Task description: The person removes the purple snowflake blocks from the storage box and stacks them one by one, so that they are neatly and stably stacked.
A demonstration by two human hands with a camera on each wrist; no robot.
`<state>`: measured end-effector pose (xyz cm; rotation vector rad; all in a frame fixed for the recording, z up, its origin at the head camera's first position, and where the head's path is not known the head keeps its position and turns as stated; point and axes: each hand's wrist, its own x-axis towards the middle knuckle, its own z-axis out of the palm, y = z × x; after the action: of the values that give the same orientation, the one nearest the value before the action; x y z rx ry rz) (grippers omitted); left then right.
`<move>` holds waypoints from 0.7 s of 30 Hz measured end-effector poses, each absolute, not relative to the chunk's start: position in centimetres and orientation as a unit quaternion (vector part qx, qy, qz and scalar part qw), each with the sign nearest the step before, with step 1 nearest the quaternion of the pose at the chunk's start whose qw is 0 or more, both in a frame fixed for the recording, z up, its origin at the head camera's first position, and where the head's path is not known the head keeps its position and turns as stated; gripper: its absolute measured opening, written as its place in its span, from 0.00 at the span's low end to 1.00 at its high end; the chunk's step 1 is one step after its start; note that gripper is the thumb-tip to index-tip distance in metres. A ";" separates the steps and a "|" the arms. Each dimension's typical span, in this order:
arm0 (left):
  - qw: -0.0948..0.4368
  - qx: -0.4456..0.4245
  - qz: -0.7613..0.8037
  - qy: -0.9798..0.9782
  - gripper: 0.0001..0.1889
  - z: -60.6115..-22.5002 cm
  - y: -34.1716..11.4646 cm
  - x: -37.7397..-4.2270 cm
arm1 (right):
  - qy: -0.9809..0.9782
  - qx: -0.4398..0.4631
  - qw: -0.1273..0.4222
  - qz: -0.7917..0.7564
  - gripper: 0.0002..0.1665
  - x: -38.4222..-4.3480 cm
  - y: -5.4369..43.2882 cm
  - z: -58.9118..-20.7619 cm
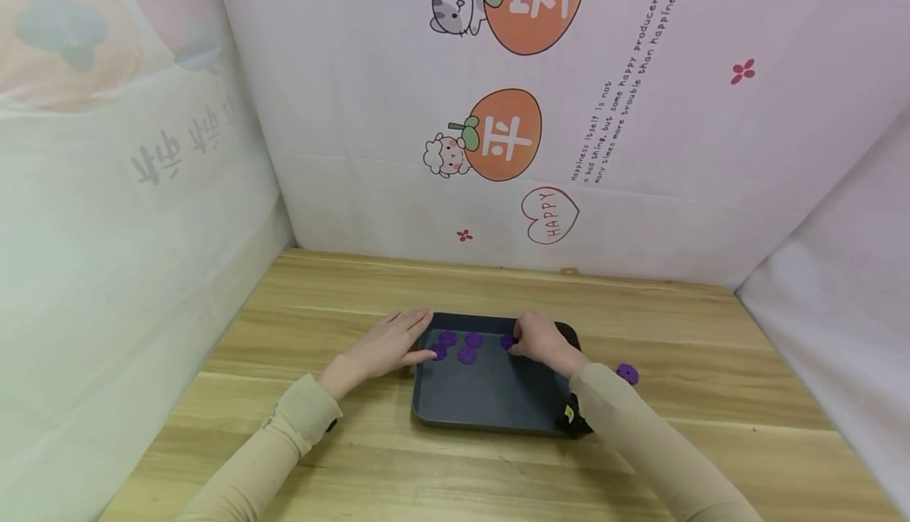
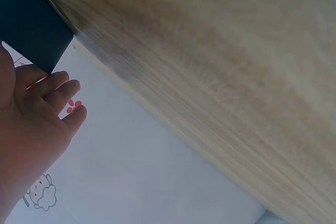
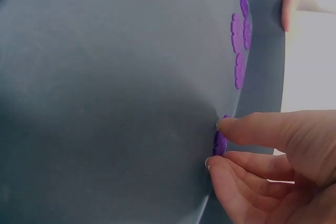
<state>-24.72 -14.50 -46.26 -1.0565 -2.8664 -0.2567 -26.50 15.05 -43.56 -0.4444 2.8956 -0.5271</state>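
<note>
A dark grey tray (image 1: 490,396) lies on the wooden table. Inside its far left part are several purple flower-shaped discs (image 1: 473,339), flat on the bottom; the right wrist view also shows these discs (image 3: 239,32). My right hand (image 1: 542,339) pinches another purple flower-shaped disc (image 3: 220,142) between thumb and fingertips, low at the tray's far wall. My left hand (image 1: 384,348) rests at the tray's far left corner, fingers extended along the rim and thumb reaching over the edge beside a disc. In the left wrist view, the left hand's fingers (image 2: 60,93) lie loosely against the tray's corner.
Right of the tray, a purple piece (image 1: 627,373) lies on the table (image 1: 697,396), partly behind the right sleeve. A black item with a yellow mark (image 1: 571,419) shows at the tray's near right corner. Printed white cloth (image 1: 370,111) hangs behind and at both sides.
</note>
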 end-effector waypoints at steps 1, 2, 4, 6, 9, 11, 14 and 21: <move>0.038 -0.344 -0.082 -0.935 0.40 -46.3 -14.5 -24.7 | 0.970 -0.151 0.080 -0.175 0.22 -26.6 15.0 -43.7; 0.040 -0.345 -0.081 -0.934 0.40 -46.3 -14.5 -24.7 | 0.970 -0.153 0.077 -0.172 0.24 -26.6 14.9 -43.8; 0.034 -0.342 -0.081 -0.936 0.40 -46.3 -14.5 -24.7 | 0.971 -0.154 0.073 -0.168 0.25 -26.8 14.8 -44.0; 0.027 -0.339 -0.082 -0.937 0.41 -46.3 -14.5 -24.7 | 0.972 -0.157 0.066 -0.163 0.24 -26.9 14.8 -44.2; 0.023 -0.337 -0.085 -0.938 0.41 -46.2 -14.5 -24.6 | 0.973 -0.155 0.067 -0.160 0.23 -27.0 14.8 -44.3; 0.024 -0.338 -0.086 -0.937 0.41 -46.2 -14.5 -24.6 | 0.973 -0.153 0.069 -0.157 0.20 -26.9 14.7 -44.2; 0.026 -0.340 -0.088 -0.936 0.41 -46.2 -14.5 -24.6 | 0.974 -0.149 0.073 -0.151 0.13 -26.9 14.7 -44.0; 0.027 -0.339 -0.088 -0.936 0.41 -46.4 -14.6 -24.9 | 0.975 -0.155 0.075 -0.142 0.05 -26.8 14.6 -43.7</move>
<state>-24.91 -14.60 -46.42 -1.0463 -2.8922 -0.2710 -26.80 14.63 -43.66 -0.4659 2.9248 -0.4264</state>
